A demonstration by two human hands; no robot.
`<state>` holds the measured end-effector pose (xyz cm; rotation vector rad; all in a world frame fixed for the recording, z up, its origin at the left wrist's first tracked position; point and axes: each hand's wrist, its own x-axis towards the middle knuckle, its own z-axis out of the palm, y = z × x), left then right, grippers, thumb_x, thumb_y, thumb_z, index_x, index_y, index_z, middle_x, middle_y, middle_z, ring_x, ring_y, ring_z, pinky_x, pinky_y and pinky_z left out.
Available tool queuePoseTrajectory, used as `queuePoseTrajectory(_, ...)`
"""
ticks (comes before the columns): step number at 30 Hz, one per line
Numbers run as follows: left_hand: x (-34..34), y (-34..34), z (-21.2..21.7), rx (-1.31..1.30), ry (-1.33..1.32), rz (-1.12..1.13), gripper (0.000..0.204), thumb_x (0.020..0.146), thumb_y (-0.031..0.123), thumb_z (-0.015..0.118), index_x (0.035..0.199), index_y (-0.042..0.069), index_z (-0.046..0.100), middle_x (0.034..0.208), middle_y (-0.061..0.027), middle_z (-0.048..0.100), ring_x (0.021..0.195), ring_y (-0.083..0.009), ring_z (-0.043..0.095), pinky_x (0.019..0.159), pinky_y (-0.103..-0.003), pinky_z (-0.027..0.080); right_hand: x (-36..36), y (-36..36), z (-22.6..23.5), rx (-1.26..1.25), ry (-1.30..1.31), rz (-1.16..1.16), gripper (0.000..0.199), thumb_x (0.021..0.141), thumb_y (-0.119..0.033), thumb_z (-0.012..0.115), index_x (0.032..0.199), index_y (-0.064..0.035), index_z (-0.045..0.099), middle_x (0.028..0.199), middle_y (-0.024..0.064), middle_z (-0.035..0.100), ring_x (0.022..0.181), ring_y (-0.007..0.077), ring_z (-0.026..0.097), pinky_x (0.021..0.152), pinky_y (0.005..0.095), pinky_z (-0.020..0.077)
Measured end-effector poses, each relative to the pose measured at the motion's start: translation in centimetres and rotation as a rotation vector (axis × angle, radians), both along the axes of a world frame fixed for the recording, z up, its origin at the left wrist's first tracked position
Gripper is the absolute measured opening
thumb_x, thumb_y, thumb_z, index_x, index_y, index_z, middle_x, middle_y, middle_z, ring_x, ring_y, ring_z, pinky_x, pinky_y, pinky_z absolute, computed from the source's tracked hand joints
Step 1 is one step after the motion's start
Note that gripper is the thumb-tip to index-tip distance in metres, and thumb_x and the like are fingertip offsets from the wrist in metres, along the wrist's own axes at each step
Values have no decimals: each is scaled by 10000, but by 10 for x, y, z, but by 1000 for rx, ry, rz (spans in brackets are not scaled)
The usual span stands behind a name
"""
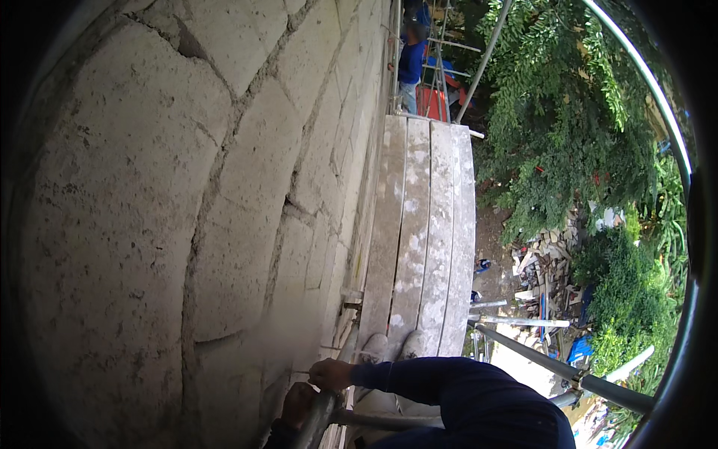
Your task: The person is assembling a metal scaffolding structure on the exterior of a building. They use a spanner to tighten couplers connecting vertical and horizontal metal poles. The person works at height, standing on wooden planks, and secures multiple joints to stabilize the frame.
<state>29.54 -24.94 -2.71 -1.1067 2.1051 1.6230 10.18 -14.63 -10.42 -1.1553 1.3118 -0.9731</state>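
Note:
Low in the view, my right hand (333,374) reaches across in a dark blue sleeve, its fingers curled closed close to the stone wall (127,172). Just below and to its left is my left hand (298,405), also closed, in shadow. The two hands nearly touch, and whatever they grip is hidden or too small to name. A grey metal scaffold pole (318,420) passes right beside both hands. The wall is pale, in big irregular blocks with rough, recessed joints. A hazy, blurred patch, like dust, lies over the wall just above my hands.
Worn scaffold planks (413,224) with whitish stains run away along the wall; my dusty shoes (413,343) stand on them. A person in blue (411,63) is at the far end. Metal tubes (557,368) cross on the right. Beyond lie trees (553,112) and rubble (550,258) below.

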Motion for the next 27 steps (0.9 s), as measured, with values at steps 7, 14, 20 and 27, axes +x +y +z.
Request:
queuePoseTrajectory(7, 20, -3, -22, -98, 104, -201, 267, 981, 260, 597, 868, 26, 658, 808, -57, 644, 701, -136, 605, 666, -343, 505, -35, 50, 25, 310, -143, -241, 401, 1024, -385, 602, 857, -22, 639, 746, 117, 663, 743, 226, 680, 704, 420, 531)
queuePoseTrajectory(14, 18, -3, -39, 11, 42, 23, 180, 921, 183, 604, 892, 18, 669, 803, -70, 665, 713, -158, 630, 684, -345, 528, -36, 107, -3, 369, -209, -371, 522, 1054, -510, 556, 993, -28, 747, 892, 135, 738, 856, 224, 684, 821, 400, 532)
queuePoseTrajectory(20, 4, -3, -26, 214, -86, 155, 190, 919, 176, 604, 909, -11, 639, 851, -104, 699, 765, -167, 663, 714, -314, 548, -31, 161, 5, 413, -123, -71, 579, 1023, -584, 561, 983, -50, 780, 897, 102, 766, 907, 271, 722, 870, 412, 546)
queuePoseTrajectory(27, -22, 11, 6, 239, -182, 200, 237, 936, 194, 581, 921, -26, 667, 830, -119, 689, 747, -202, 667, 711, -354, 559, -18, 220, 51, 456, -48, 182, 546, 991, -588, 626, 1100, -70, 760, 1100, 122, 757, 1070, 253, 698, 959, 396, 522)
